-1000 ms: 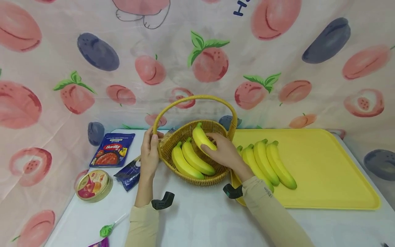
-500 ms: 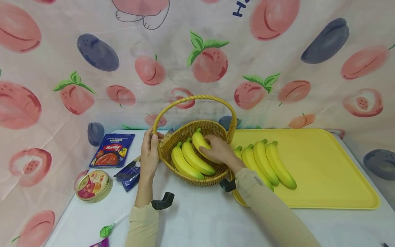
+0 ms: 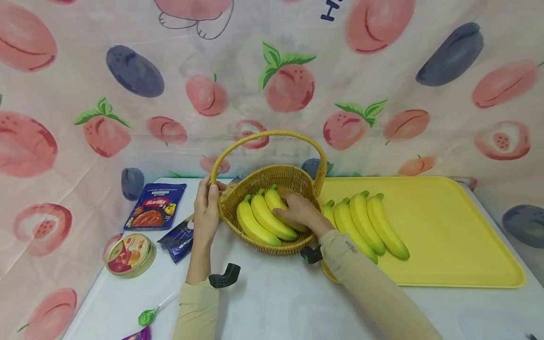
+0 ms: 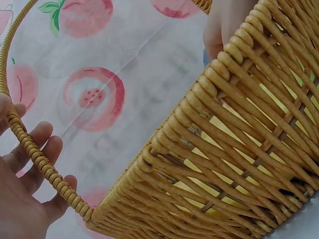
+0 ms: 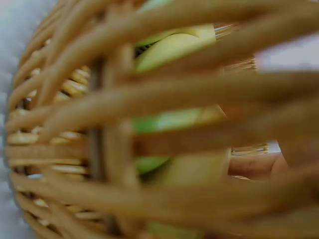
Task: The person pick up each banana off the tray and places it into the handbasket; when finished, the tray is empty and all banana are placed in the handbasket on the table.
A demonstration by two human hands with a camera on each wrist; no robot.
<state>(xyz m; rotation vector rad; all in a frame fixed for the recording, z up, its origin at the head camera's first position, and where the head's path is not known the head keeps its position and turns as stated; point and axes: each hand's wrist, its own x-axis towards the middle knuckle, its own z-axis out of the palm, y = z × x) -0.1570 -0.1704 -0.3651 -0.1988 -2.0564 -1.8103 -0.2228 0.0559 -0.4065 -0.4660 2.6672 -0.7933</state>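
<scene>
Bananas (image 3: pixel 386 226), yellow, curved, green-tipped: 7 vis. in tot. Golden-brown woven wicker basket (image 3: pixel 282 250) ×1, w/ one tall arched yellow handle (image 3: pixel 272 134); holds 3 of them side by side, stems pointing away from the person. Flat rectangular yellow tray (image 3: pixel 450 231) ×1, R of basket, bears the other 4 in a row at its L end; leftmost mostly hidden.

R hand (image 3: pixel 299 210) is down inside basket, fingers & thumb round the rightmost of the 3. That gripped banana (image 3: pixel 274 199) lies under the hand, next to the middle one, stem end sticking out past the fingers. L hand (image 3: pixel 207 208) holds handle near its L base, fingers behind it; grip looks loose in L wrist view. Yellow shows thru the weave there; R wrist view is mostly blurred wicker w/ banana bits behind.

L of basket, on white table (image 3: pixel 263 297): 1 blue rectangular Barilla pouch (image 3: pixel 155 208); 1 long dark-blue packet (image 3: pixel 177 240), partly hidden by L hand; 1 round gold tin (image 3: pixel 129 255) w/ red label; 1 green-wrapped lollipop (image 3: pixel 146 317), white stick; 1 shiny purple wrapper (image 3: pixel 139 334), cut off at frame edge. Pinkish fruit-print cloth (image 3: pixel 238 61) behind.
</scene>
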